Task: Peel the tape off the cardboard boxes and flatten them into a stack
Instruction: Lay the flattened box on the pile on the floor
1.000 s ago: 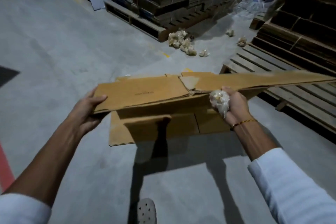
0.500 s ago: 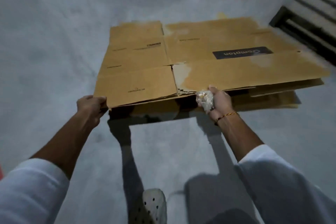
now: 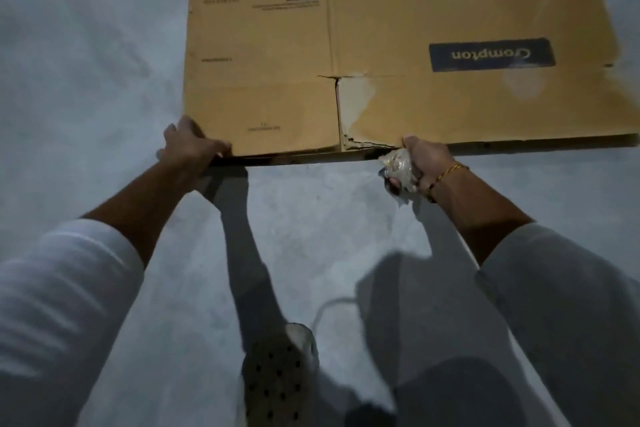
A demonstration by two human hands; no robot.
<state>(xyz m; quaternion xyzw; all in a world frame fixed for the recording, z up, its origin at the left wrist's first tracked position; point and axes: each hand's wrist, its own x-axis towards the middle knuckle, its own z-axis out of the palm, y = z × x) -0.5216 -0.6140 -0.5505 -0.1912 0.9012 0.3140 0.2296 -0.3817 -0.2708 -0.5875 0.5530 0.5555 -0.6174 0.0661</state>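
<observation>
A flattened brown cardboard box (image 3: 398, 45) with a dark blue label lies almost flat on top of other flattened cardboard on the concrete floor. My left hand (image 3: 188, 146) grips the box's near left corner, fingers curled under the edge. My right hand (image 3: 420, 163) is at the near edge further right, thumb against the cardboard, and holds a crumpled ball of peeled clear tape (image 3: 396, 168) in its curled fingers. A thin dark gap shows under the near edge between my hands.
Grey concrete floor (image 3: 86, 62) lies to the left and in front of the cardboard. My perforated white shoe (image 3: 280, 374) stands on the floor below the box's near edge. My white sleeves fill the lower corners.
The flattened box has come down from a raised tilt to nearly flat on the stack. I have bent lower, and the pallets and tape wads have gone out of view.
</observation>
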